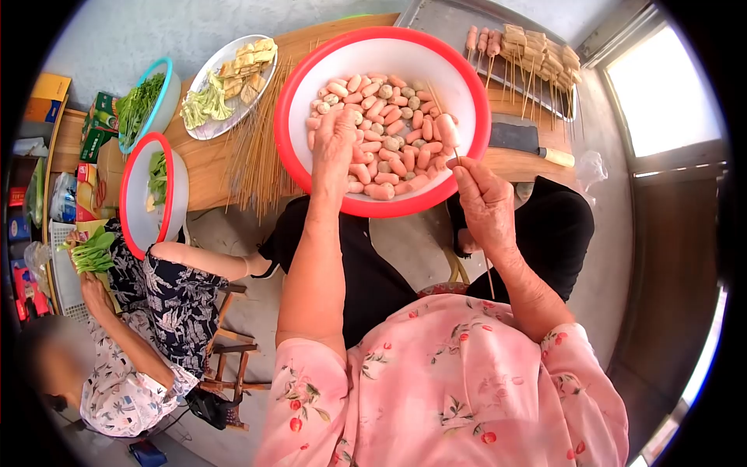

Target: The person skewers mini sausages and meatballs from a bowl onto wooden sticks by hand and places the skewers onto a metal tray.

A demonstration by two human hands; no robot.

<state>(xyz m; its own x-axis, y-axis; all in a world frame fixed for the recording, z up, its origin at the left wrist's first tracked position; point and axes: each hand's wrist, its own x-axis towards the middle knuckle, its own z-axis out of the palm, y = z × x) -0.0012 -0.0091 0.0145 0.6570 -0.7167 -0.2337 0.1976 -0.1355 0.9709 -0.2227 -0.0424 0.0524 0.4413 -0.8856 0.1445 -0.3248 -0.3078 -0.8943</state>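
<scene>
Small pink sausages point(381, 190) lie heaped across the bottom of a wide red-rimmed bowl point(285, 140), speckled round pieces point(385, 91) among them. The white wall shows tall above the heap on the far side; nearer in, the sausages run almost to the red lip.

From where I stand, the person's left hand point(336, 140) dips in over the left part of the heap, and I can't tell whether its grip is closed on anything. The right hand point(484, 194) is just off the near right rim, its grip clamped on a skewer point(489, 279) that carries one sausage inward over the lip, the other end hanging down beside the wrist.

The near rim seems to reach past the front edge of the wooden surface point(206, 167), towards the lap. On the left, loose skewers point(261, 148) crowd up to the bowl. On the right, a knife point(517, 138) leaves only a slim strip of wood beside the rim, its handle pointing outward. Behind it, a metal tray point(436, 19) takes up the far right corner.
</scene>
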